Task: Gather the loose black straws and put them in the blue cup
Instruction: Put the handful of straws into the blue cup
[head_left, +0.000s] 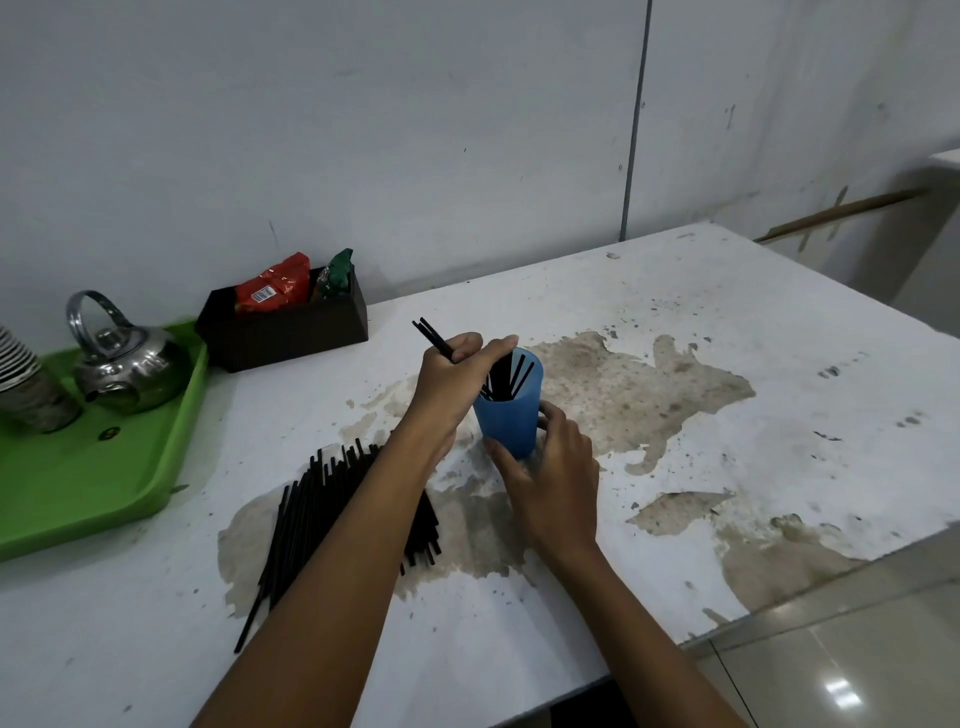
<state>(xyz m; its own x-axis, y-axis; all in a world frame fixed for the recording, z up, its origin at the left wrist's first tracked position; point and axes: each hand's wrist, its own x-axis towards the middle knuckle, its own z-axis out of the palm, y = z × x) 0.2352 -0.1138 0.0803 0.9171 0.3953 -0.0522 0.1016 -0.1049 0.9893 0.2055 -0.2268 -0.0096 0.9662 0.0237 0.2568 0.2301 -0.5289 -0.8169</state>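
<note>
Blue cup (506, 415) upright mid-bench (675, 322), straws already inside. Left hand (452, 379) grasping a few black straws (434, 338) at the cup rim; right hand (550, 478) gripping the cup's near right side. Loose straw pile (317, 514) lies near left of the cup.

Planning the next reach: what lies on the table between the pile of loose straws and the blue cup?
In the head view, only the left forearm crosses above that stretch; the stained table under it shows nothing else between the straw pile and blue cup.
</note>
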